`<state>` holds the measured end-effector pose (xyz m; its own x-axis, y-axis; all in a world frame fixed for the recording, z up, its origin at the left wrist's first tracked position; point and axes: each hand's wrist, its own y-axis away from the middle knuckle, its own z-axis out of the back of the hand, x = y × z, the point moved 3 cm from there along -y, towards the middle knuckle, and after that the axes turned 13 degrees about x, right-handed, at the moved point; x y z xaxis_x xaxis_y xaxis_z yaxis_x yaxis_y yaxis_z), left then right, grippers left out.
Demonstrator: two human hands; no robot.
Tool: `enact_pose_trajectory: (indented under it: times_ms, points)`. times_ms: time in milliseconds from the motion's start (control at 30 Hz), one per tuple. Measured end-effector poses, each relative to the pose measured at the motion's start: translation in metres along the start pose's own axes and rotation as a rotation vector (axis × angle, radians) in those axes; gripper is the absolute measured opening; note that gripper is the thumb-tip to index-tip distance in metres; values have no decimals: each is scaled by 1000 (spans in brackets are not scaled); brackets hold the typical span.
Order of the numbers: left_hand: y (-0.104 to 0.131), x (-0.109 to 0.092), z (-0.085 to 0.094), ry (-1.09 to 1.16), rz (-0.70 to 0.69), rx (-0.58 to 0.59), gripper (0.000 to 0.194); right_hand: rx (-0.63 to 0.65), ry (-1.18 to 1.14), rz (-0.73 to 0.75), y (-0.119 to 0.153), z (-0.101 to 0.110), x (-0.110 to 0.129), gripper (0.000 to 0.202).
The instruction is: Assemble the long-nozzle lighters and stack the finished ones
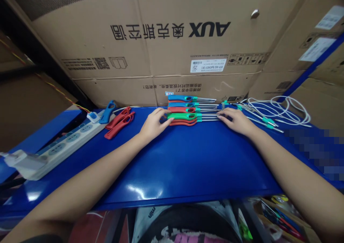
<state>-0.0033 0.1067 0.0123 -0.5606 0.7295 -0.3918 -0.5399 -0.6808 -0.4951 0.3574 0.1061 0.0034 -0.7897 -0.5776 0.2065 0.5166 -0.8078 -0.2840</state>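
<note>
- The row of long-necked lighters (185, 110) lies mid-counter (182, 164), handles leftward and metal necks rightward — probably so the ends line up.
- The left hand (153, 124) meets the handle ends, thumb and forefinger spread apart, thumb at the green lighter (182, 116), perhaps as a stop.
- The right hand (236, 120) sits at the neck tips, seemingly bracing them; I cannot tell whether its fingers pinch.
- Loose red handles (119, 127) lie left, loose rods (269, 121) right — apparently out of the way.
</note>
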Motion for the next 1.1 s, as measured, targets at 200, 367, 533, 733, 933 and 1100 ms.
enact_pose_trajectory:
  times_ms: [200, 367, 533, 733, 933, 1100]
  points:
    - [-1, -7, 10, -34, 40, 30, 34, -11, 27, -20, 2, 2, 2, 30]
    - [-4, 0, 63, -398, 384, 167, 36, -143, 54, 18, 4, 11, 2, 28]
    - [22, 41, 96, -671, 926, 635, 49, -277, 68, 29, 5, 20, 9, 26]
    - [46, 58, 96, -692, 1013, 683, 62, -269, 126, 48, 3, 20, 17, 26]
    - [43, 54, 100, -645, 1031, 724, 61, -233, 234, 100, 2, 30, 41, 24]
    - [40, 36, 107, -618, 973, 693, 53, -224, 263, 190, 13, 33, 82, 22]
